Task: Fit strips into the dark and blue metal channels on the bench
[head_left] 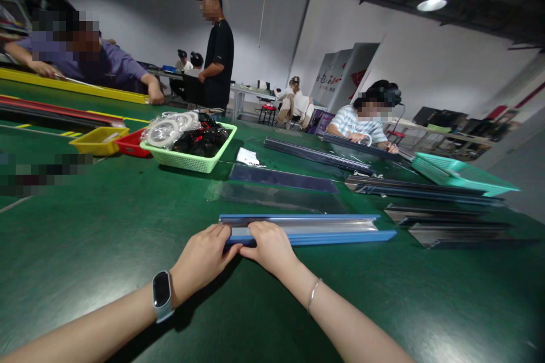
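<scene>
A long blue channel-shaped profile (336, 237) lies on the green table, its open side up and a pale strip along its inside. My left hand (206, 252), with a watch on the wrist, is closed on the profile's left end, fingers over the near wall and thumb in front. Just to its right, my right hand (270, 244) grips the same near wall, fingertips inside the channel; the two thumbs almost meet. Beyond the profile lie a clear film (281, 198) and a dark flat strip (283, 177).
A green basket (187, 160) with tape rolls and black parts stands beyond, beside red (133, 142) and yellow trays (97, 142). Dark profiles (426, 188) and a turquoise basket (464, 174) lie at the right. People work across the table, handling a yellow profile (85, 88) and dark ones.
</scene>
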`<state>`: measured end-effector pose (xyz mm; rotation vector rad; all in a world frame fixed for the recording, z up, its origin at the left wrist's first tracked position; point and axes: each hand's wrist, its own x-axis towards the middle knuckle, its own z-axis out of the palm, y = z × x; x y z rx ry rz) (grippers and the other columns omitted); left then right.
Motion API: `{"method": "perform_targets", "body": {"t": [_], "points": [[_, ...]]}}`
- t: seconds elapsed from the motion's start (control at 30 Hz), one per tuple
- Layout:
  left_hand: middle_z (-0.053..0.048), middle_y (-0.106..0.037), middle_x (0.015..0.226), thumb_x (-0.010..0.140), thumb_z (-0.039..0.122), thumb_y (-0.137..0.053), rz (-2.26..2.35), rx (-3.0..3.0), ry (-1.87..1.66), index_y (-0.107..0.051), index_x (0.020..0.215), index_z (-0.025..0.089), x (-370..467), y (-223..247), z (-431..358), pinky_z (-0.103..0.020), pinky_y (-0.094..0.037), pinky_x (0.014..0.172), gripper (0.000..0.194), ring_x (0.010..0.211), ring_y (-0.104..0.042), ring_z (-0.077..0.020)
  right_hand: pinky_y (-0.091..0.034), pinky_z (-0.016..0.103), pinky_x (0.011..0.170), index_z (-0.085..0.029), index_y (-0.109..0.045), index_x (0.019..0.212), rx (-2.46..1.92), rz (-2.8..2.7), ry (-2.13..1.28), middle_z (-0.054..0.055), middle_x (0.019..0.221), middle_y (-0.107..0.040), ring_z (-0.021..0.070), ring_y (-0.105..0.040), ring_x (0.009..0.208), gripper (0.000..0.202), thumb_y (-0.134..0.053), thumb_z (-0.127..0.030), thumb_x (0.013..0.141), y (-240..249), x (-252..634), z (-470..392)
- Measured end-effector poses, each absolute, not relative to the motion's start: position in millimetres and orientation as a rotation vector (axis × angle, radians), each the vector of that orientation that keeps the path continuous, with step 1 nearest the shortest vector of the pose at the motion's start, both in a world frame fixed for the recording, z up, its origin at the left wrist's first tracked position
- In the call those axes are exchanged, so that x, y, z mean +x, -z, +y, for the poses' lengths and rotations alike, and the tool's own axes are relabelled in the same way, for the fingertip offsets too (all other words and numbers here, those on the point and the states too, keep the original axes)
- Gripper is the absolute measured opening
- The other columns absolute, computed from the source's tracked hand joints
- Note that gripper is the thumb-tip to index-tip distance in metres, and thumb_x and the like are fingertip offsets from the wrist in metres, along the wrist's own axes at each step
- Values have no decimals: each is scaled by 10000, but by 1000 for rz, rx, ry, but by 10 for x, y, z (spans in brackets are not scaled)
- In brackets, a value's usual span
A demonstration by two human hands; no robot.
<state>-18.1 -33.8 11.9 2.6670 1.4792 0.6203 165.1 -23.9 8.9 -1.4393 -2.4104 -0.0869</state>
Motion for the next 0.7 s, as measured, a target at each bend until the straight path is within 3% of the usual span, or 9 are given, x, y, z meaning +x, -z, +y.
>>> {"method": "perform_targets", "body": {"t": [0.33,0.7], "points": [[-97,-623,921,876,352,-426,1415,2756,-621,-545,980,160,-187,-111,-309,-372,-477,814,249,920,-576,-232,-438,310,739,-166,-582,809,-1430,-2439,100,63,820,-642,213,-591,805,282,-629,-436,739,-102,1656,-234],[-99,-638,883,869,381,-427,1428,2745,-543,-548,951,154,-194,-140,-275,-356,-495,769,270,876,-612,-235,-416,326,776,-171,-570,774,-1397,-2347,208,52,777,-631,218,-585,799,286,-648,-443,729,32,1669,-243]]}}
